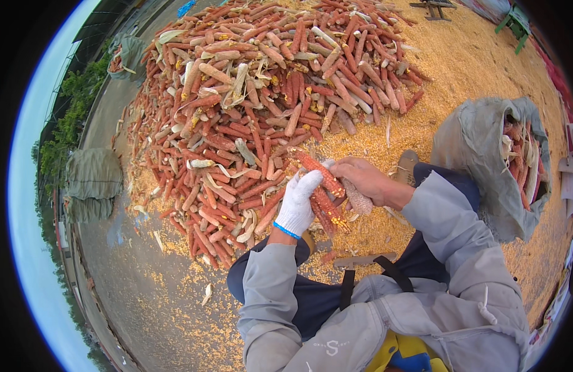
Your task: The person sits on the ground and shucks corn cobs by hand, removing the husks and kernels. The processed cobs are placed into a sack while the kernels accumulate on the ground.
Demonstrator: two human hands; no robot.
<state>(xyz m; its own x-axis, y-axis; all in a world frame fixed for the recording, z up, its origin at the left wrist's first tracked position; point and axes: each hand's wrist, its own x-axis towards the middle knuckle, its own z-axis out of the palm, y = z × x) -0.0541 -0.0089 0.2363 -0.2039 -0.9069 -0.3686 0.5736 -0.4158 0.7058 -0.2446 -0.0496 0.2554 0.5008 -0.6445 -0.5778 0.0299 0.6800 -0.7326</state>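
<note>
My left hand, in a white knit glove with a blue cuff edge, grips red corn cobs. One red cob slants across the thumb and bears a few yellow kernels at its lower end. Below it, another red cob carries scattered yellow kernels. My bare right hand meets the left at the cobs, its fingers closed around a paler, stripped cob. The fingertips of the right hand are partly hidden. A large heap of mostly bare cobs lies just beyond both hands.
At the right stands an open grey-green sack holding cobs and husks. Loose yellow kernels cover much of the ground. Filled sacks stand at the left. A green stool is at the upper right. My shoe rests among kernels.
</note>
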